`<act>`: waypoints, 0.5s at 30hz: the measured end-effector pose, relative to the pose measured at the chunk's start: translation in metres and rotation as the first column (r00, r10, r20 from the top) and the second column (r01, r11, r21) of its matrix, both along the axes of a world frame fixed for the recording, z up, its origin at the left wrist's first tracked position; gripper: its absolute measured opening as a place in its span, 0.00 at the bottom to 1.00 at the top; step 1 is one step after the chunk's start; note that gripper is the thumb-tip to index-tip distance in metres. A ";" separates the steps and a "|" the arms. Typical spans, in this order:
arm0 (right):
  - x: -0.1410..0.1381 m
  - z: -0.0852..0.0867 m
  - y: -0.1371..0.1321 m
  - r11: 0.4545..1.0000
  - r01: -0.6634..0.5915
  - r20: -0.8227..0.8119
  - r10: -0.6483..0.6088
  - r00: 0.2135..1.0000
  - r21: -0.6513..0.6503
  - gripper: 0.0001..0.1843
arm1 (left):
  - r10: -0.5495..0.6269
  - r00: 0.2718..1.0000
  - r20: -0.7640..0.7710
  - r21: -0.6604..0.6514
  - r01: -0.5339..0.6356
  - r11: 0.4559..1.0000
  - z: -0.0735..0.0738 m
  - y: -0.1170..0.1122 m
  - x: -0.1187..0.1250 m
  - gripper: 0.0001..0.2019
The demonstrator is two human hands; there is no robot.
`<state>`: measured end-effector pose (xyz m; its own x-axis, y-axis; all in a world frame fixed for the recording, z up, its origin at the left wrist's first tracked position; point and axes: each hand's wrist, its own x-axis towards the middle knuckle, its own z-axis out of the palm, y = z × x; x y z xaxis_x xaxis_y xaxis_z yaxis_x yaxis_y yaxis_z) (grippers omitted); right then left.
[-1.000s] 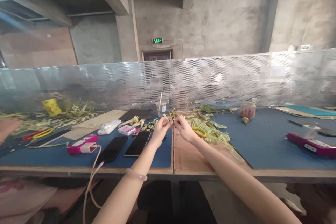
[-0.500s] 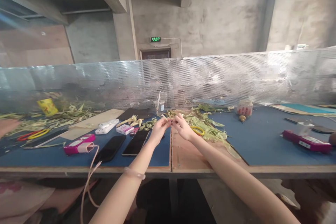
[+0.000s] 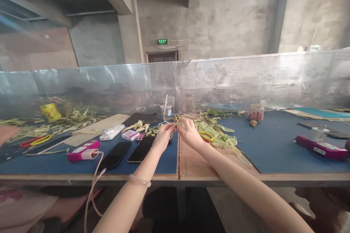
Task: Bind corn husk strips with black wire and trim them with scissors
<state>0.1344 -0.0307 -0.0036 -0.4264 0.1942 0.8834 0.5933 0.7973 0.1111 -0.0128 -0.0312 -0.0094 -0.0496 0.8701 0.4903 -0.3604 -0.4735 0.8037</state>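
My left hand (image 3: 164, 135) and my right hand (image 3: 189, 133) meet over the middle of the table, fingertips pinched close together. Whatever lies between them is too small to make out; thin pale strips show just behind the fingers. Beneath and beyond my right hand spreads a pile of pale green, dried-looking leaf strips (image 3: 222, 139). Yellow scissor handles (image 3: 206, 136) stick out beside my right wrist. Close to my left hand lie a clump of small green knotted pieces (image 3: 156, 129) and some pale, twisted, root-like pieces (image 3: 136, 126).
Left of my arms are two dark phones (image 3: 115, 155), a small pink-and-white box (image 3: 130, 135), a white power strip (image 3: 112, 132) and a magenta device (image 3: 83, 151) with a cable. A jar (image 3: 256, 112) stands right. Another person's hand (image 3: 8, 133) shows far left. A perforated metal screen (image 3: 246, 80) runs behind.
My right hand has turned a little, its fingers now slightly more raised and spread. Both hands stay together at nearly the same spot.
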 end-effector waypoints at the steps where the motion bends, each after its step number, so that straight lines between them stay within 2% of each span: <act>1: -0.001 -0.001 0.000 1.000 0.015 -0.004 -0.015 1.000 0.012 0.09 | -0.011 1.000 0.018 -0.003 0.011 1.000 0.001 0.000 0.000 0.09; 8: -0.004 -0.002 0.001 0.996 0.073 -0.087 -0.069 0.994 0.050 0.09 | -0.079 0.995 0.067 -0.017 0.080 0.997 0.004 -0.001 -0.001 0.08; 15: 0.004 -0.001 0.003 0.996 0.088 -0.189 -0.080 0.979 0.030 0.07 | -0.041 0.999 0.020 -0.011 0.042 0.999 0.007 -0.005 -0.001 0.07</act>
